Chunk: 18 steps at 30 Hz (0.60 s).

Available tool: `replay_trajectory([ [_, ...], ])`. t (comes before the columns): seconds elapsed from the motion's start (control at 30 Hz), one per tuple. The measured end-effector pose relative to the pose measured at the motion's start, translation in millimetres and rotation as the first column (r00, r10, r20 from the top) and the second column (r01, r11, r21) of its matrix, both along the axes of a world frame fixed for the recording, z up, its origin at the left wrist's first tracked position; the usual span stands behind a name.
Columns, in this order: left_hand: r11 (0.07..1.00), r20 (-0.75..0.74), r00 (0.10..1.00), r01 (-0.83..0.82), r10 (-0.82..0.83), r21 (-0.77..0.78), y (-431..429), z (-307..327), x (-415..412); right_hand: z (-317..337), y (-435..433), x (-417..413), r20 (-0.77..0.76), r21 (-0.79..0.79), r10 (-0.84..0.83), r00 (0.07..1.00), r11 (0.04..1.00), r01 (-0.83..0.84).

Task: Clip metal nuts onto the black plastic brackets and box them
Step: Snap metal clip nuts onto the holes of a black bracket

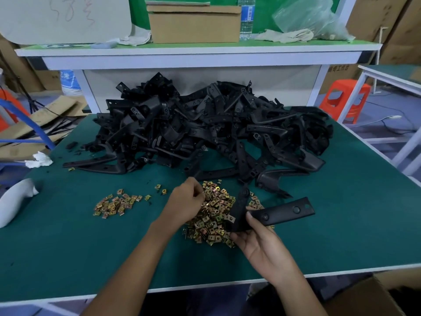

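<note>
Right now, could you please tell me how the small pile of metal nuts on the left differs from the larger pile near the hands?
The small pile is thin and nearly flat; the large pile is heaped, with many more nuts. The small pile lies untouched; the left hand is on the large pile, and the black bracket in the right hand overlaps it. Both are the same brass-coloured square nuts.

Matt black plastic bracket (280, 213) — shiny brass-toned metal nuts (214, 215) — green felt-like table (91, 247).
</note>
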<state>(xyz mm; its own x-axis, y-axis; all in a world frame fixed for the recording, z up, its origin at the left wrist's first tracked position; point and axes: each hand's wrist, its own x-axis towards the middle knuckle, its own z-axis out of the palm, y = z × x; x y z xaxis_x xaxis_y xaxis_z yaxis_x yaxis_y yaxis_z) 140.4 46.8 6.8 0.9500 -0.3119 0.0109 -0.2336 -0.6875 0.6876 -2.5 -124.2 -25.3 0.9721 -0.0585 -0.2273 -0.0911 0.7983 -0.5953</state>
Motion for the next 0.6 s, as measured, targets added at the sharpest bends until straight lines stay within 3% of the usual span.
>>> replay_trajectory([
  [0.17, 0.998, 0.190, 0.982, 0.008, -0.021, 0.066, 6, -10, 0, -2, -1, 0, -0.005, 0.002, 0.004, 1.000, 1.000, -0.004],
  [0.33, 0.949, 0.166, 0.979, 0.062, -0.118, 0.308, -5, -13, 3, 1, 1, 0, -0.015, -0.001, 0.000, 1.000, 1.000, 0.000],
  [0.47, 0.966, 0.182, 0.977, 0.062, -0.110, 0.250, -10, -6, 6, 3, 2, -1, -0.019, -0.003, -0.008, 1.000, 1.000, 0.008],
  [0.6, 0.996, 0.059, 0.998, -0.010, 0.005, 0.089, -7, 3, -4, 4, 2, -1, -0.023, -0.001, -0.010, 1.000, 1.000, 0.010],
])
